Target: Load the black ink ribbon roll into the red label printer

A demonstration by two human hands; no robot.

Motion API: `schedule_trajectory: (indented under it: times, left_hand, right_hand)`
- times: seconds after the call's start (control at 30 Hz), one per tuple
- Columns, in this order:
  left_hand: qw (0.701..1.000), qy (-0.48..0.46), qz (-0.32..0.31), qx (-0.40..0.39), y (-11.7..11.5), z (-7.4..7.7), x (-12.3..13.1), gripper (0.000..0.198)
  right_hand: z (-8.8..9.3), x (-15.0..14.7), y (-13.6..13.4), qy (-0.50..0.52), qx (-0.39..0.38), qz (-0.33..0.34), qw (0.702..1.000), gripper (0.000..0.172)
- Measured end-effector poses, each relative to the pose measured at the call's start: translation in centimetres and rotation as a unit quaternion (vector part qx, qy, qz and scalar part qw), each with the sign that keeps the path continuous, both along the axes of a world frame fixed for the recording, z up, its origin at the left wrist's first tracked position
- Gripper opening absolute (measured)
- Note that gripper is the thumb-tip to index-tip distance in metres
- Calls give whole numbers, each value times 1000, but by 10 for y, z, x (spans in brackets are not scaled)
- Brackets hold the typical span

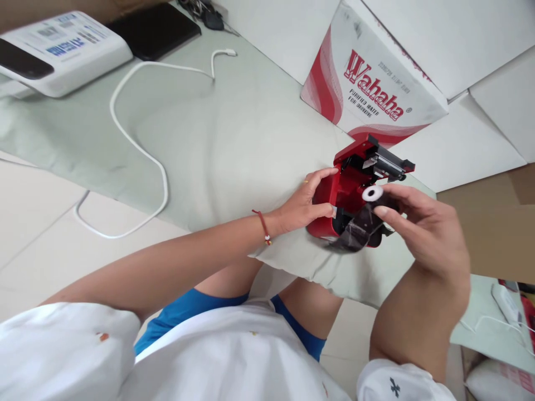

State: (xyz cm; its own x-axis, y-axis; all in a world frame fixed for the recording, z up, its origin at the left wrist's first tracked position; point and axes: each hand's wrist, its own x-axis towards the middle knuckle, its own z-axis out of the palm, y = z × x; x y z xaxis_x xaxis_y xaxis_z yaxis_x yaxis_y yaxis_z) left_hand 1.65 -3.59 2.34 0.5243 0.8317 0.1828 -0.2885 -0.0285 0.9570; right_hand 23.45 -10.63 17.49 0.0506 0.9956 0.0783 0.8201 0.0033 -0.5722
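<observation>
Red device (pixel 322 227) is on the green-covered table (pixel 251 139), near the edge by the person's lap, lid (pixel 360 149) swung open on the side toward the Wahaha carton (pixel 371 92). Left hand (pixel 303 203) is clamped on the body, thumb and fingers spread across its near end; red cord bracelet (pixel 263 225) on that wrist. Right hand (pixel 432 223) has a small roll (pixel 378 192) pinched between thumb and fingers, right at the open bay, white end with dark core facing out. Dark strip (pixel 355 233) hangs off the roll across the device's edge; from here I can't tell if the roll touches the bay. Farther along the table: loose white cable (pixel 166 192), a labelled white unit (pixel 83 53), a flat black slab (pixel 154 30) beside it, keys (pixel 204 11) past that.
</observation>
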Motion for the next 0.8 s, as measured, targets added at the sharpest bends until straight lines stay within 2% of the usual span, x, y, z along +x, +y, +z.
schedule_trajectory:
  times: [0.1,0.2,0.37,0.53,0.8]
  left_hand:
    - [1000,-9,-1,5,0,-2,1,85]
    - [1000,-12,6,3,-1,-2,1,84]
    - [1000,12,6,-2,-1,1,0,85]
    - [1000,-5,10,4,0,-1,1,86]
    - [1000,-2,6,0,-1,0,0,86]
  right_hand:
    - [1,1,3,-22,-42,-5,999,41]
    - [-9,-4,18,-65,-117,1,991,40]
    - [-23,-15,37,-107,-114,50,986,35]
    - [-15,-19,40,-157,-144,91,973,33]
    - [-4,-31,50,-281,-204,130,929,33]
